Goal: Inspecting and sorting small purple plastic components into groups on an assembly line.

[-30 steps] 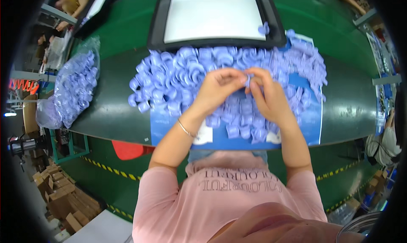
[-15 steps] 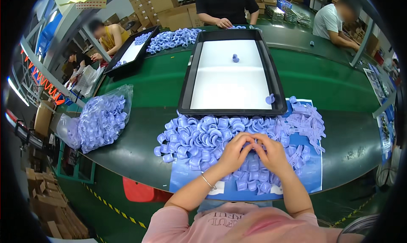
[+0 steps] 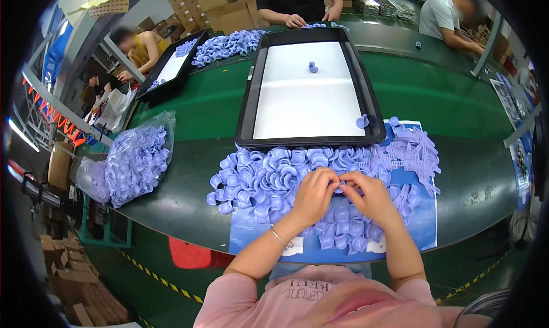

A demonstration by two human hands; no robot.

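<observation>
My left hand (image 3: 314, 195) and my right hand (image 3: 370, 197) meet over the pile, fingertips pinched together on a small lavender plastic piece (image 3: 341, 186). Fingers cover most of that piece, so its full shape is hidden. Around and beneath my hands lie many curved, cup-like lavender plastic parts (image 3: 269, 176), heaped on a blue sheet (image 3: 243, 236). To the right of my hands sits a heap of flat, slotted lavender strips (image 3: 414, 153). Both hands are closed.
Beyond the pile stands a black tray (image 3: 309, 142) with a white bottom, holding a few lavender pieces. A clear bag (image 3: 140, 162) of similar parts rests at left. Another black tray (image 3: 174, 68) and heap (image 3: 229, 46) lie farther off. Several people work across the table; a red stool (image 3: 197, 253) is below.
My view has shifted slightly, so the tray and pile appear higher. My hands have parted a little, and a bit of the lavender piece now shows between the fingertips.
</observation>
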